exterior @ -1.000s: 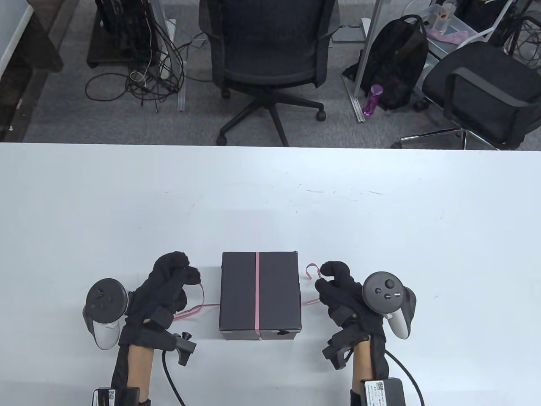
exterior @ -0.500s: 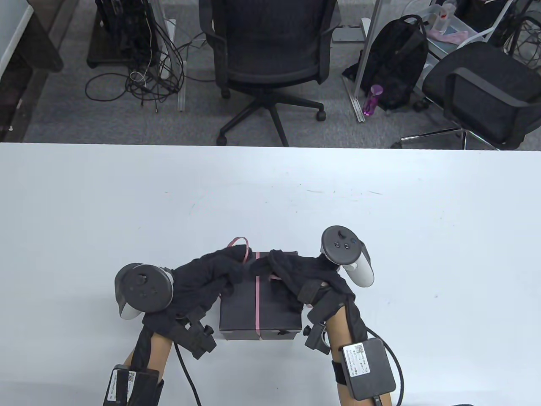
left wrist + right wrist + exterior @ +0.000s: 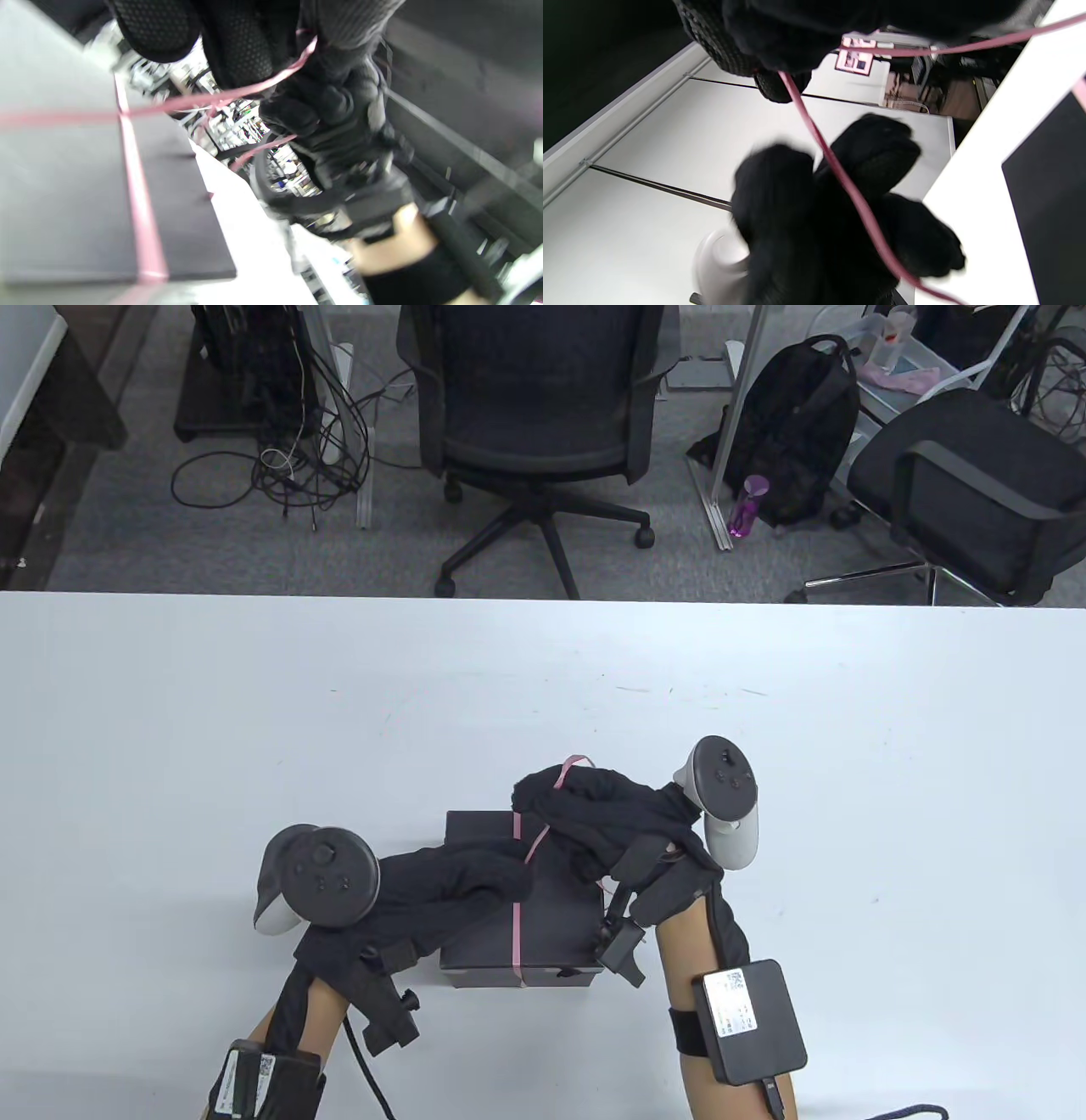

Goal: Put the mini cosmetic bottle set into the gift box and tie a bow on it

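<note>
The black gift box stands closed near the table's front edge, so no bottles show. A pink ribbon runs lengthwise over its lid. My right hand hovers over the box's far edge and pinches the ribbon, a small loop sticking up from its fingers. A strand slants from it down to the lid. My left hand lies across the lid, fingers stretched toward the ribbon line, with nothing seen in its grip. In the left wrist view two strands rise from the box to the right hand.
The white table stretches wide around the box. Beyond its far edge stand a dark office chair, a black backpack and a second chair. A cable trails off my right forearm.
Both hands came from beside the box to above it, lifting the ribbon ends. Since then the right hand has drawn the ribbon toward the far right, and the left hand has sunk onto the lid.
</note>
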### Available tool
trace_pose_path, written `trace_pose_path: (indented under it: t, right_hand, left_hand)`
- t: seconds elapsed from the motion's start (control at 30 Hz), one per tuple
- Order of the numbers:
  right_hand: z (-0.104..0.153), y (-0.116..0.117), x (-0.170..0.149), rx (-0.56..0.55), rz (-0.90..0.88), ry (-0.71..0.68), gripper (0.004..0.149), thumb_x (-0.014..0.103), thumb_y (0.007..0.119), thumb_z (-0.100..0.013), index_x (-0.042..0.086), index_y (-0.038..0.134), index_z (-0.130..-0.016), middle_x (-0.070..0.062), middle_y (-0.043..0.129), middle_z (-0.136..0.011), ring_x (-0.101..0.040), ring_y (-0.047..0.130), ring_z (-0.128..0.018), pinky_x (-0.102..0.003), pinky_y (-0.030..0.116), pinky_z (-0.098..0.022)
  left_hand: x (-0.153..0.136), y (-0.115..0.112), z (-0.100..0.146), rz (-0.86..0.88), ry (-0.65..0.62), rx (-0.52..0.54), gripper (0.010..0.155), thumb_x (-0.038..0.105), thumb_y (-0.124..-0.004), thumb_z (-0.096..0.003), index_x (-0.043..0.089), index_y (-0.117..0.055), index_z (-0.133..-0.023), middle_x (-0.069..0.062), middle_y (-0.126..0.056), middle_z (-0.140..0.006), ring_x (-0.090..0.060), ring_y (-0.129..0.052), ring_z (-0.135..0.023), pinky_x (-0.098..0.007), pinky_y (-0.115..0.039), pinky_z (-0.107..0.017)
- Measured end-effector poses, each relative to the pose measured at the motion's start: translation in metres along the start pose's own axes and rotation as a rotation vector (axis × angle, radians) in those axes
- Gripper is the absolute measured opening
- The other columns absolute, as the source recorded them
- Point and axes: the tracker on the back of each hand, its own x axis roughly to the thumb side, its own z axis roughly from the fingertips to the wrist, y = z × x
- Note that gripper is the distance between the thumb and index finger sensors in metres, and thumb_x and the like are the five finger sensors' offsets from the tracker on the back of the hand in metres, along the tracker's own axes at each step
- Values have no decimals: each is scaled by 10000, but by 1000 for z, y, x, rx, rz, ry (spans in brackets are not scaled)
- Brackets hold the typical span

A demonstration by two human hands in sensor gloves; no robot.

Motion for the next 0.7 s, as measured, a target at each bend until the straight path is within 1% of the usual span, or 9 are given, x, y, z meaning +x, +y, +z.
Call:
trace_pose_path:
  t: [0.07, 0.1, 0.2, 0.27, 0.33, 0.43, 0.5, 0.6, 0.7]
  right_hand:
    - [4, 2, 8, -17, 77, -8, 400, 307, 721, -608, 89, 794, -935, -22, 883, -451, -57, 840, -149, -292, 847, -159]
    - [5, 3, 11, -14, 106, -14, 398, 304, 719, -608, 93, 791, -937, -22, 885, -454, -56, 842, -149, -291, 848, -160]
    - [8, 8, 20, -36, 178, -29, 396, 295, 719, -604, 93, 793, -936, -25, 892, -450, -55, 846, -141, -290, 849, -155]
    - [10, 9, 24, -73, 224, -22, 396, 287, 722, -600, 87, 798, -933, -28, 901, -442, -54, 848, -130, -286, 851, -142]
    - [10, 9, 25, -84, 266, -17, 395, 283, 723, -598, 90, 798, -933, -24, 909, -434, -49, 850, -119, -278, 853, -132]
    - [11, 9, 23, -110, 276, -1, 392, 275, 729, -592, 89, 805, -928, -22, 924, -421, -45, 853, -102, -271, 854, -116]
    - [12, 8, 22, -140, 277, 6, 391, 270, 730, -590, 85, 803, -928, -22, 929, -417, -44, 853, -96, -268, 855, -111]
    - [15, 4, 22, -197, 298, 17, 390, 263, 733, -588, 75, 808, -921, -24, 938, -414, -42, 855, -89, -264, 856, -104]
    - [16, 3, 22, -244, 345, 39, 391, 259, 738, -581, 70, 814, -914, -31, 951, -421, -42, 855, -85, -263, 856, -99]
  left_hand:
    - [-8, -2, -8, 232, 95, 123, 497, 384, -604, -646, 258, -582, -1126, -94, -810, -1029, -147, -1055, -510, -389, -905, -469]
    - [-10, -2, -12, 242, 148, 154, 508, 346, -609, -646, 216, -561, -1135, -112, -847, -972, -96, -1060, -414, -351, -928, -398]
    - [-10, 0, -32, 49, 262, 12, 642, 352, -696, -623, 263, -404, -1188, -64, -848, -955, -18, -1022, -344, -292, -928, -352]
    - [-7, -4, -43, 5, 282, -153, 763, 415, -751, -595, 349, -290, -1200, -78, -721, -1055, -67, -968, -445, -340, -876, -434]
    - [-1, -9, -50, -19, 290, -178, 776, 425, -758, -588, 374, -283, -1200, -140, -612, -1104, -148, -908, -612, -399, -831, -520]
    - [5, -13, -54, -134, 305, -114, 635, 418, -730, -590, 386, -474, -1171, -219, -482, -1153, -341, -786, -898, -562, -724, -665]
    - [9, -11, -49, -213, 319, -27, 463, 408, -675, -605, 352, -651, -1063, -238, -443, -1162, -411, -724, -952, -596, -686, -683]
    - [19, -3, -36, -366, 287, 164, 440, 391, -639, -613, 267, -689, -1032, -263, -433, -1169, -487, -662, -986, -628, -661, -683]
    - [36, 3, -24, -521, 224, 245, 451, 382, -598, -619, 142, -714, -983, -254, -389, -1174, -509, -583, -1008, -643, -618, -704]
